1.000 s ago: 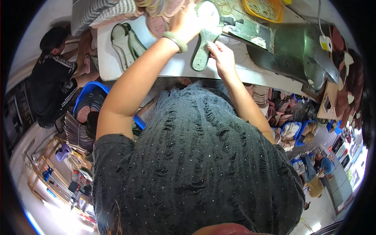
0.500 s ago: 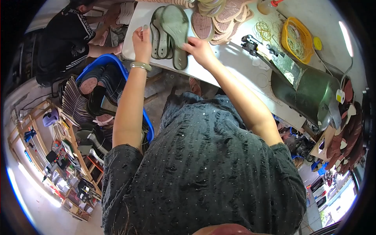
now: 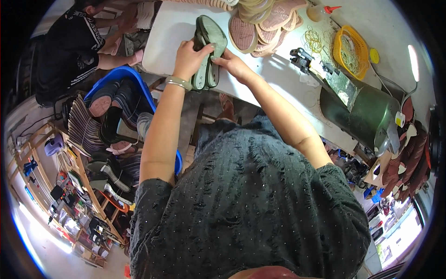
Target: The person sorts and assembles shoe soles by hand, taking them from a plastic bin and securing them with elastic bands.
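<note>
A small stack of dark green-grey shoe soles (image 3: 213, 33) is held together over the near edge of the table, its toe ends pointing away from me. My left hand (image 3: 189, 59) grips it from the left, the thumb lying across the top sole. On the other side my right hand (image 3: 232, 66) is closed against the right edge of the stack. Small holes show in the heel ends nearest me. How many soles are in the stack I cannot tell.
On the white table (image 3: 172, 25) are pinkish-brown insoles (image 3: 244, 35), loose rubber bands (image 3: 313, 39), a yellow basket (image 3: 338, 49) and a red-tipped bottle (image 3: 318, 13). A dark green machine (image 3: 357, 114) stands right. A blue tub (image 3: 147, 86) of soles is left, near another person (image 3: 74, 46).
The soles that lay on the table and the one held by my right hand are now gathered in one stack, lifted and nearer me. My left hand has closed on them.
</note>
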`<state>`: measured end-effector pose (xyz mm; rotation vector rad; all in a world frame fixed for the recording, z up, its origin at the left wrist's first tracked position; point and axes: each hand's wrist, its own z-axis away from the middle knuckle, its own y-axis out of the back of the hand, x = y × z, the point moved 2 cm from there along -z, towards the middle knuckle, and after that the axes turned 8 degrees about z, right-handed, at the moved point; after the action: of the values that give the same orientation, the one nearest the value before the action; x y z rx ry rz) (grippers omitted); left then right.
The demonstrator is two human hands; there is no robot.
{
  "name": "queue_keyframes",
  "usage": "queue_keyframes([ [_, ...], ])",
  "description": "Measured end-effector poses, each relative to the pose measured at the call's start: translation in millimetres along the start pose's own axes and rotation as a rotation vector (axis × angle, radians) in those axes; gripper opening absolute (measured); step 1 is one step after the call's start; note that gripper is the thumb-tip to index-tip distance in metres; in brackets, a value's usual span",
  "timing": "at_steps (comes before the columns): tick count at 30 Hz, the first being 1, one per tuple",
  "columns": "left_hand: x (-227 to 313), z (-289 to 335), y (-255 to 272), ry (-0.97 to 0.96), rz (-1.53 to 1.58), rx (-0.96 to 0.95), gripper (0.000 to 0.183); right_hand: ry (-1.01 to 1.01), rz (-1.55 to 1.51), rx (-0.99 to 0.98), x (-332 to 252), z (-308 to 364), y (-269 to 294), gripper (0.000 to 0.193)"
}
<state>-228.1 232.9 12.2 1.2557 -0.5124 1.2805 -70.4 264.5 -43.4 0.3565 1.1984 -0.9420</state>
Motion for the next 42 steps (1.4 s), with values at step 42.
queue_keyframes([
  [42, -3.1, 62.3, -26.3, -0.106, 0.822, -0.062, 0.038, -0.105, 0.832, 0.828, 60.3, 234.7, 187.1, 0.011],
])
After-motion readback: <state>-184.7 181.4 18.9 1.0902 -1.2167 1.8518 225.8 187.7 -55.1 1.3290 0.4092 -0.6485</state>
